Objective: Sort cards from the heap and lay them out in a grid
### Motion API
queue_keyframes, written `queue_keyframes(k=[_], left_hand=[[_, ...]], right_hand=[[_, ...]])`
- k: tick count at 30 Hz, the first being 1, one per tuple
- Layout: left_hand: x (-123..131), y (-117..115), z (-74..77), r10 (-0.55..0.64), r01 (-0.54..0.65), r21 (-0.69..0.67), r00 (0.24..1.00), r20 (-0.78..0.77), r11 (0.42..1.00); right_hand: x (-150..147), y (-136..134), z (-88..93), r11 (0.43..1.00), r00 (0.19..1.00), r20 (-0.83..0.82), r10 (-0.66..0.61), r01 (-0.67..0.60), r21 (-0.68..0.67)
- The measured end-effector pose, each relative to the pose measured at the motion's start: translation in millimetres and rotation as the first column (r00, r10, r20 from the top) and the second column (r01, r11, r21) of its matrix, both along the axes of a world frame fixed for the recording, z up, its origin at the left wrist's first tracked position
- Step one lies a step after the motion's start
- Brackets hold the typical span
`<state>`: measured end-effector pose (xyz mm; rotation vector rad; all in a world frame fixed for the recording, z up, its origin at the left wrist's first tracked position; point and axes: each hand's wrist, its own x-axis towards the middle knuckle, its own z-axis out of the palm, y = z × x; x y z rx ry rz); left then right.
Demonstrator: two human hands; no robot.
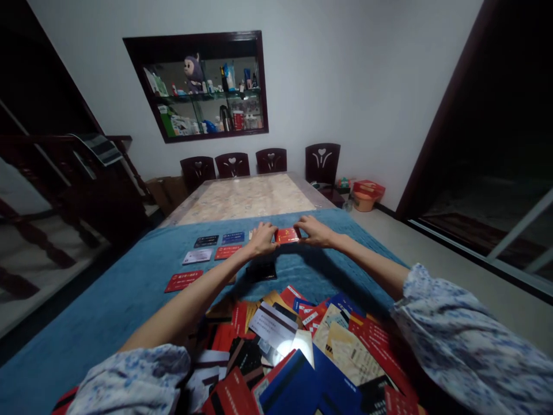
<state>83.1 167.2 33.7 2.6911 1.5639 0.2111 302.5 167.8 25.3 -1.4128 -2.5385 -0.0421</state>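
Both arms reach far forward over a blue cloth (129, 294). My left hand (262, 238) and my right hand (315, 230) pinch the two ends of a red card (287, 235) lying flat on the cloth near its far edge. To the left of it lie several cards in rows: a blue card (233, 237), a dark card (206, 241), a white card (197, 256), a red card (227, 251) and another red card (183, 280). A black card (261, 271) lies under my left forearm. A loose heap of cards (298, 346) sits close to me.
Beyond the cloth the marbled table top (246, 199) runs to several dark wooden chairs (322, 161). A wall niche with shelves (203, 86) holds bottles and a toy. A stair railing (64, 173) stands left; a red basin (368, 193) sits on the floor right.
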Motion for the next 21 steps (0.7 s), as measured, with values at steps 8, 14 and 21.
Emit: queue_keyframes(k=[8,14,21], left_hand=[[9,39,-17.1,0.108,-0.107,-0.070,0.994,0.015,0.992],[15,57,-23.0,0.142,-0.140,-0.097,0.990,0.008,0.985],[22,68,-22.9,0.187,-0.186,-0.141,0.982,-0.011,0.972]], right_hand=[[-6,45,-14.4,0.994,0.995,0.055,-0.083,0.086,-0.067],[-7,68,-30.4,0.987,0.990,0.060,-0.129,0.134,-0.093],[-2,85,-45.2,0.988,0.992,0.034,-0.123,0.126,-0.095]])
